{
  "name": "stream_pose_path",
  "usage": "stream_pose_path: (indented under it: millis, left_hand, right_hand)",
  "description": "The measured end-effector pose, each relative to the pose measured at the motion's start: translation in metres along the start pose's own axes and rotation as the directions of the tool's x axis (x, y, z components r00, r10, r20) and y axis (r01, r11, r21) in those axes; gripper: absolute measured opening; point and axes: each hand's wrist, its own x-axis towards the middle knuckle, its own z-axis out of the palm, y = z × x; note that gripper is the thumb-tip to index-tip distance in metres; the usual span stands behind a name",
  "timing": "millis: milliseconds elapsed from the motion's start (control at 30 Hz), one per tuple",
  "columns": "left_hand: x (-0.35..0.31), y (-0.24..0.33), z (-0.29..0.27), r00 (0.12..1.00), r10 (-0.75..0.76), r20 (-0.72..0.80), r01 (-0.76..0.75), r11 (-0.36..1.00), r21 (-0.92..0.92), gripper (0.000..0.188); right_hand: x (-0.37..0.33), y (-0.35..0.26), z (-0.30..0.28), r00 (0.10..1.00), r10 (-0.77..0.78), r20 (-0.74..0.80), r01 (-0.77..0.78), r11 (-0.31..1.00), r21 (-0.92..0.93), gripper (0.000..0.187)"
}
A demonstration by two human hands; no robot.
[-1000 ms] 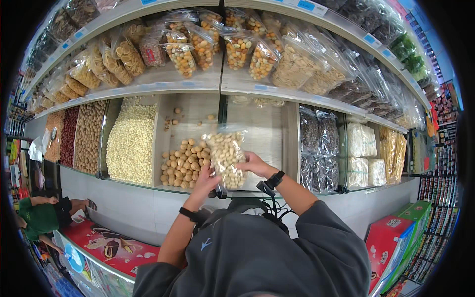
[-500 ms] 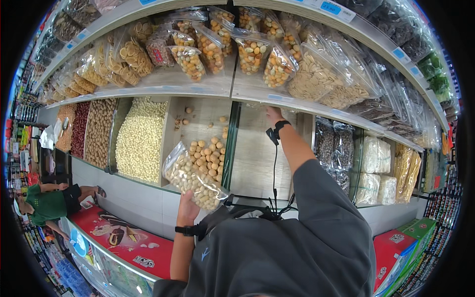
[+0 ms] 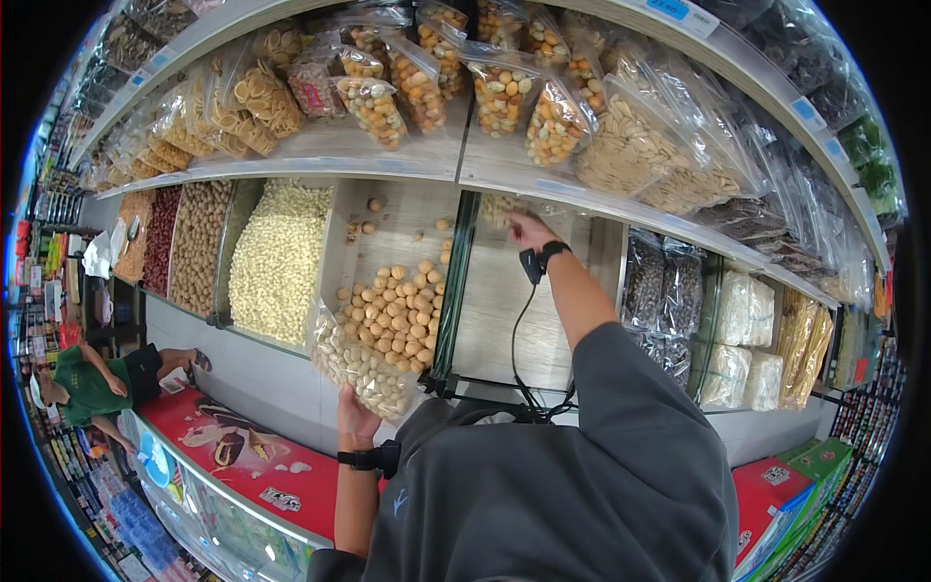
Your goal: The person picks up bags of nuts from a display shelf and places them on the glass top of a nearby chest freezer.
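Observation:
My left hand (image 3: 358,415) grips a clear plastic bag of pale nuts in shells (image 3: 363,374) from below, at the near edge of the bins. The bag hangs over the front of a wooden bin (image 3: 388,209) holding round brown walnuts (image 3: 400,310). My right hand (image 3: 529,233) reaches to the back of the bare-bottomed bin (image 3: 499,320) beside it. Its fingers are closed at the edge of another clear bag of pale nuts (image 3: 501,208), partly hidden under the shelf.
Bagged mixed nuts (image 3: 502,92) and other bagged snacks fill the shelf (image 3: 388,175) above the bins. White kernels (image 3: 279,262) lie in the bin at left, dark bagged goods (image 3: 661,281) at right. A person in green (image 3: 92,383) stands far left beside a red-topped freezer (image 3: 252,456).
My right hand has drawn back slightly from under the shelf, and more of the second bag of nuts shows. The bag in my left hand has shifted a little left and down.

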Motion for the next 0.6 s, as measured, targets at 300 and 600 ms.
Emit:
stream_pose_path:
  millis: [300,600]
  left_hand:
    - [0.031,-0.028,0.025,0.963,-0.165,0.215,0.175,0.984,-0.025,0.097]
    - [0.058,-0.067,0.038,0.95,-0.254,0.183,0.25,0.967,0.047,0.096]
  right_hand:
    - [-0.189,0.062,-0.007,0.967,-0.097,0.235,0.189,0.891,-0.413,0.045]
    - [-0.297,0.079,0.094,0.883,0.113,0.456,0.2,0.788,-0.583,0.052]
